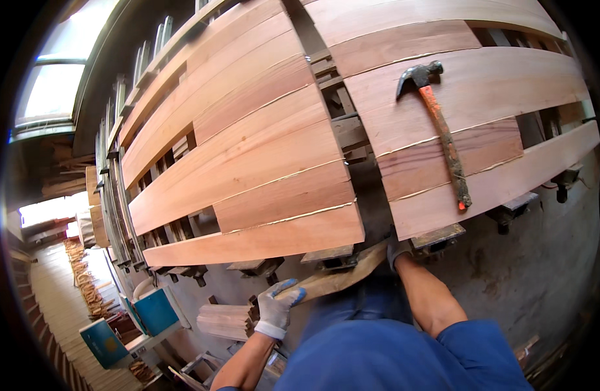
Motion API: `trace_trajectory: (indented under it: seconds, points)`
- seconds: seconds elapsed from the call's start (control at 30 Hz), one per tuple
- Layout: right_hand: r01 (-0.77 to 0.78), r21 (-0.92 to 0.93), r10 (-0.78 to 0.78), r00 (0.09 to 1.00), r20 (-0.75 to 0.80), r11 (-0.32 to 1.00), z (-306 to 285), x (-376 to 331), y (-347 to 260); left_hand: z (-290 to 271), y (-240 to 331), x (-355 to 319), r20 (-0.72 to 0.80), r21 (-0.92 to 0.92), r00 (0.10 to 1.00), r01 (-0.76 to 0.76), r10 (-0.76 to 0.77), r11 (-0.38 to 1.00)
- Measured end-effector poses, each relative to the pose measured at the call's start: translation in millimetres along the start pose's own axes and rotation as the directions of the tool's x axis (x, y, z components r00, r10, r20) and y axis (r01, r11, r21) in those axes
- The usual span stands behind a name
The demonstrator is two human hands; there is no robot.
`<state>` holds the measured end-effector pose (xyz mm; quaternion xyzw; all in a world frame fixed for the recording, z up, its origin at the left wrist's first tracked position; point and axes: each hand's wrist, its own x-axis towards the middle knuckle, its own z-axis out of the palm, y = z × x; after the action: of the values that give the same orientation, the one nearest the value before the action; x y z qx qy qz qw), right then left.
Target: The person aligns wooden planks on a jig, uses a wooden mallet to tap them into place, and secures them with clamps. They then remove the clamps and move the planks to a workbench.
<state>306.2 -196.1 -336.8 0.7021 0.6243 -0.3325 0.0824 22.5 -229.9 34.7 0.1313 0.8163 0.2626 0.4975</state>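
Observation:
My left hand [276, 309], in a white glove with blue fingertips, is closed round the near end of a brown wood-like strip [339, 279]. That strip slants up in front of my body toward my right hand [398, 250], which is beside the edge of the right panel. Its fingers are hidden in shadow there. Two panels of reddish boards lie ahead, a left panel [248, 153] and a right panel [443, 98], with pale glue-like lines along several joints. On the right panel rests a claw hammer [441, 124] with a worn orange handle, untouched.
A dark gap [362, 176] divides the panels. Metal clamp ends [437, 238] jut out beneath their near edges. Stacked short boards [225, 321] lie on the floor at my left, near a blue-green box-like object [155, 309]. Long metal bars [111, 176] line the far left side.

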Motion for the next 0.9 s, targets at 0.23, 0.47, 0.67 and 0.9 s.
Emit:
trace_trajectory:
  seconds: [0.23, 0.47, 0.67, 0.9]
  points:
    - [-0.286, 0.916, 0.425, 0.893, 0.149, 0.28, 26.5, 25.0, 6.8, 9.8, 5.2, -9.0, -0.027, 0.231, 0.982, -0.174, 0.185, 0.957]
    - [-0.439, 0.637, 0.299, 0.899, 0.321, 0.633, -43.0, 8.4, 0.2, -7.3, -18.1, -11.9, 0.081, 0.035, 0.987, -0.14, 0.137, 0.99]
    - [-0.327, 0.501, 0.147, 0.919, 0.366, 0.801, 7.1, -68.3, 20.4, -58.5, -110.5, -25.0, 0.106, -0.038, 0.992, -0.059, 0.062, 0.998]
    - [-0.502, 0.828, 0.264, 0.858, 0.441, 0.25, -19.5, -123.1, -144.4, -181.7, -92.7, 47.8, 0.071, -0.021, 0.966, -0.248, 0.248, 0.969]
